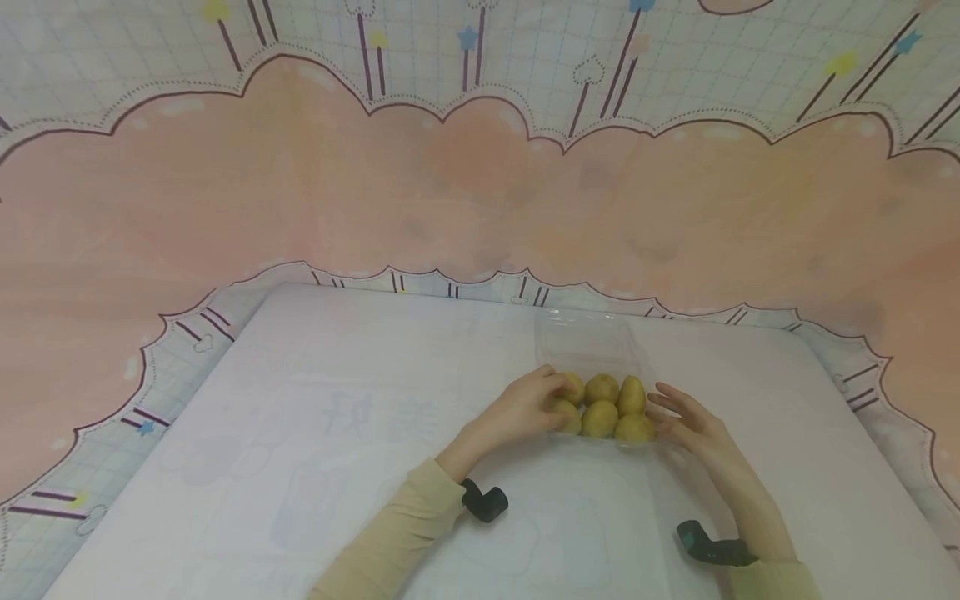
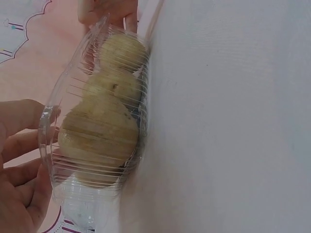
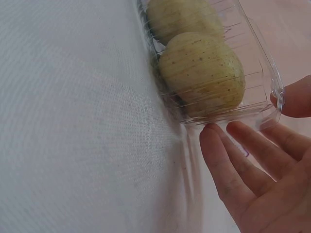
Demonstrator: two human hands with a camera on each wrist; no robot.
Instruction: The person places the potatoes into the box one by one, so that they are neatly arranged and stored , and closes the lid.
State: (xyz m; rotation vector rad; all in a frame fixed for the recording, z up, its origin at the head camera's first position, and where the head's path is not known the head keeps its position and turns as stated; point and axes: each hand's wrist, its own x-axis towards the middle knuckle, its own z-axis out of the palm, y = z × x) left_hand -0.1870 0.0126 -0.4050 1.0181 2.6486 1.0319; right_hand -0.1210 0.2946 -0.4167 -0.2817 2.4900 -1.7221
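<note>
A clear plastic box [image 1: 645,438] stands on the white table with its lid [image 1: 585,337] folded back on the far side. In it lie several yellow-brown potatoes [image 1: 600,418], in two rows. My left hand [image 1: 525,404] grips the box's left end, fingers bent over the rim [image 2: 44,128] and partly seen through the plastic. At the right end, my right hand [image 1: 697,429] has its thumb [image 3: 296,99] at the rim, while its rather straight fingers [image 3: 218,155] reach the end wall from outside.
The white table [image 1: 360,350] carries a clear sheet with faint printed marks. Behind and beside it hangs a patterned pink-and-white cloth [image 1: 420,200]. Black wrist mounts [image 1: 487,504] sit on both wrists.
</note>
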